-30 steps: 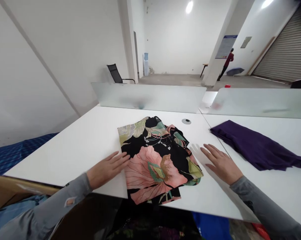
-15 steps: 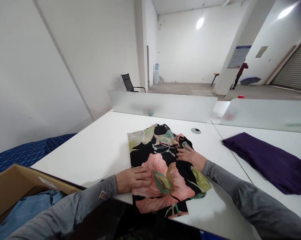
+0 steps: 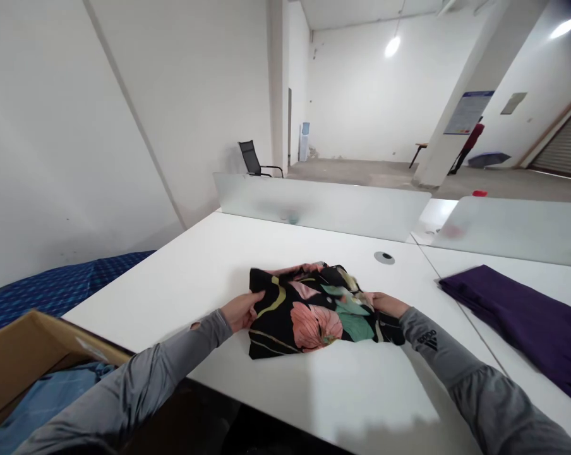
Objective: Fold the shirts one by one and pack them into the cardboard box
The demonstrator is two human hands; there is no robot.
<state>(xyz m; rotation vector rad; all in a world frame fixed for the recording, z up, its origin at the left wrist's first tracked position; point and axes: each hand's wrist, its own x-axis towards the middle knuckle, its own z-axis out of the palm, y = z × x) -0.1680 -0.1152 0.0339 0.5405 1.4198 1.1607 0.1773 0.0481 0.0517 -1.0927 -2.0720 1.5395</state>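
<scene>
A black garment (image 3: 316,322) with a pink, green and yellow flower print lies on the white table in front of me, doubled over into a wide, short bundle. My left hand (image 3: 240,311) grips its left edge, thumb on top and fingers curled. At the right edge, my right hand (image 3: 384,304) is closed on the cloth, its fingertips partly hidden by the fabric. What kind of garment it is, I cannot tell. Grey sleeves cover both my forearms.
Folded dark purple cloth (image 3: 517,322) lies on the table (image 3: 172,287) at right. A cardboard box (image 3: 53,338) with blue clothing (image 3: 43,398) stands at lower left. Frosted dividers (image 3: 323,205) line the table's back edge. A person (image 3: 470,144) stands far off by the pillar.
Both hands were lying flat on the spread garment; now they grip its sides. Its near part has been folded away from me, so the bundle is shorter and farther from the table's front edge.
</scene>
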